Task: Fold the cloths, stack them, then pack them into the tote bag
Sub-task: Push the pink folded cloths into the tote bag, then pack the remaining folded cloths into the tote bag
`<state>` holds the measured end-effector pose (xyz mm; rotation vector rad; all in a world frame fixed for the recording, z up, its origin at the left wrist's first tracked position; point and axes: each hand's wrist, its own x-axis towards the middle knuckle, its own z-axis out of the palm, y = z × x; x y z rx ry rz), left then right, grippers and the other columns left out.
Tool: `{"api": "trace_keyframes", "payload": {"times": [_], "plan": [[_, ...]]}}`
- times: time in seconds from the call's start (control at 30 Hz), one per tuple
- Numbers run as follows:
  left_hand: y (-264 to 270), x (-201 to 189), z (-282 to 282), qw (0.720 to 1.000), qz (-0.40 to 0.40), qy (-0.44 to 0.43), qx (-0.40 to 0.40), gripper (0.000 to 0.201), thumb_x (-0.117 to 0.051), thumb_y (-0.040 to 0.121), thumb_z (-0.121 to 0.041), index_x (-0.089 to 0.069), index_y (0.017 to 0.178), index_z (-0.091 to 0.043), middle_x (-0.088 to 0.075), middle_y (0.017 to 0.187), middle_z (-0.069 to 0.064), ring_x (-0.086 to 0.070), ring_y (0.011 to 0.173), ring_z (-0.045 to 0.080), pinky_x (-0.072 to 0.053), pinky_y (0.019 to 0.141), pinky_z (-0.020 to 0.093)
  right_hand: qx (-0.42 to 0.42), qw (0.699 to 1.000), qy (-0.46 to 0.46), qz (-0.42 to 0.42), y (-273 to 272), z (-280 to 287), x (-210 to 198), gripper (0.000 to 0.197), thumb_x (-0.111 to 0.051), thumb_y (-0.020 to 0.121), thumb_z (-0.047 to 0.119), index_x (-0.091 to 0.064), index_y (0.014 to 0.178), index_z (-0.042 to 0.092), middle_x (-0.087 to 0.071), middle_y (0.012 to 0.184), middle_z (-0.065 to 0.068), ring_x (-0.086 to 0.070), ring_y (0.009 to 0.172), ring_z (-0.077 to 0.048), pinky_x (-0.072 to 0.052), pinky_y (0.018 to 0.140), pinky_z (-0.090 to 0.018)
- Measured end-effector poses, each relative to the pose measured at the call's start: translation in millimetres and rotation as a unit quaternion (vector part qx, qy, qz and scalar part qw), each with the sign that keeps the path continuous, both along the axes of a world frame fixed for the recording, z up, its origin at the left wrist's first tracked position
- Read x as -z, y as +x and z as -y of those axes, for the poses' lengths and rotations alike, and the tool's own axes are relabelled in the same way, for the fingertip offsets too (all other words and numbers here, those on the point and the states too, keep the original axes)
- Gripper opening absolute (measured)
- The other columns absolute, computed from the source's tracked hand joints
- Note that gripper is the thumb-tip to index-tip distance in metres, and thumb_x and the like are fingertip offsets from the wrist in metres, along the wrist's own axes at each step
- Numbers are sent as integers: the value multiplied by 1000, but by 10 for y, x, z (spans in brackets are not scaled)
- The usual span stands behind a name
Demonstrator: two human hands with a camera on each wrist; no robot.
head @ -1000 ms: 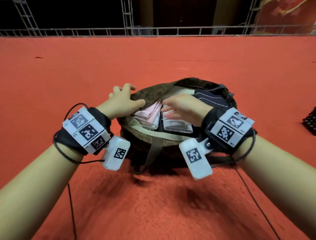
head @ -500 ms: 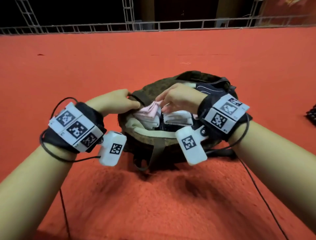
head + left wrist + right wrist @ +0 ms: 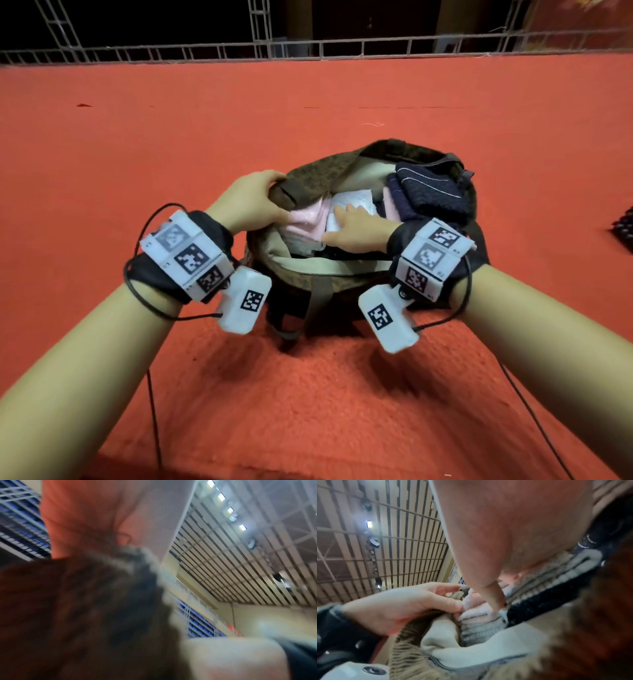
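Gripping tote bag [image 3: 318, 171] rim with curled left hand [image 3: 251, 202], pressing flat right hand [image 3: 356, 229] onto white cloth [image 3: 352, 202] inside.

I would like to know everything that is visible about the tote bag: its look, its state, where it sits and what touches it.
The tote bag is brown, of a ribbed fabric like corduroy, with a pale beige lining and webbing straps. It sits on the red carpet with its mouth wide open. Folded cloths fill it: a pink cloth, a white cloth and a dark navy cloth. The left hand grips its rim at the left side, and the right hand lies flat on the white cloth inside it.
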<state>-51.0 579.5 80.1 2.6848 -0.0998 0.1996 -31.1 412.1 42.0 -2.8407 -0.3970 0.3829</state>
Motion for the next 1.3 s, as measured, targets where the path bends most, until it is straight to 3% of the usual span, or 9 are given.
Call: {"api": "trace_keyframes", "payload": {"times": [0.07,0.17,0.27,0.43,0.67,0.8,0.9,1.17,1.3], "plan": [[41,-64,-91,996,0,-83,-17,57,-69,76,-8,-54,130,-19,-61,113,5,-57,99,20,-42,82,25,18,996,82,30,-2,22,-91,36,-36,95,23,-40,127,6,-45,132,-15,-37,129,-33,-27,106,-39],[146,-129,-180,982,19,-181,-43,38,-63,80,-5,-62,116,-13,-62,99,8,-56,86,20,-48,78,31,28,980,195,42,-61,-61,-203,30,-34,97,28,-41,118,7,-55,106,-9,-47,105,-25,-33,84,-33],[222,-161,-184,970,29,-234,-65,11,-57,88,-11,-60,98,-13,-57,83,11,-53,70,22,-45,61,30,-7,985,170,19,-112,-235,-218,62,-38,98,38,-23,143,-1,-46,137,-20,-47,119,-27,-38,94,-30],[321,-155,-240,969,9,-233,-88,12,-50,92,-16,-54,81,-12,-50,65,5,-49,58,18,-44,50,24,-50,996,71,-10,-50,-266,-115,41,-36,100,21,-39,136,1,-42,139,-23,-43,125,-34,-36,96,-32],[277,-187,-249,988,-24,-124,-93,26,-50,91,-28,-58,106,-8,-58,96,12,-55,83,27,-48,68,35,-77,993,86,-37,-97,-95,-207,52,-41,96,11,-28,146,4,-37,147,-19,-36,135,-28,-29,106,-29],[204,-330,-154,992,2,-25,-123,47,-55,81,-40,-55,122,-17,-53,121,15,-48,114,34,-45,93,39,-64,979,192,7,-149,122,-327,42,-40,91,1,-54,130,8,-61,108,0,-54,73,10,-32,59,6],[97,-429,89,995,52,-16,-85,37,-54,85,-32,-59,119,-18,-53,128,15,-45,120,36,-39,103,41,-39,960,277,20,-172,390,-422,32,-44,89,2,-68,107,15,-65,114,-5,-56,80,-9,-42,68,-19],[-17,-574,1210,990,60,-72,104,18,-54,89,-18,-68,99,-11,-64,93,3,-55,79,13,-42,62,22,93,863,496,27,-269,1327,-610,33,-36,87,-8,-61,77,11,-62,63,-2,-55,46,-7,-41,47,-16],[18,-582,1889,982,35,-88,164,20,-53,86,-13,-69,96,-5,-66,84,8,-56,67,16,-43,53,21,128,884,446,48,-353,1925,-585,32,-37,86,-5,-61,77,14,-62,64,0,-55,46,-6,-40,50,-18]]}}
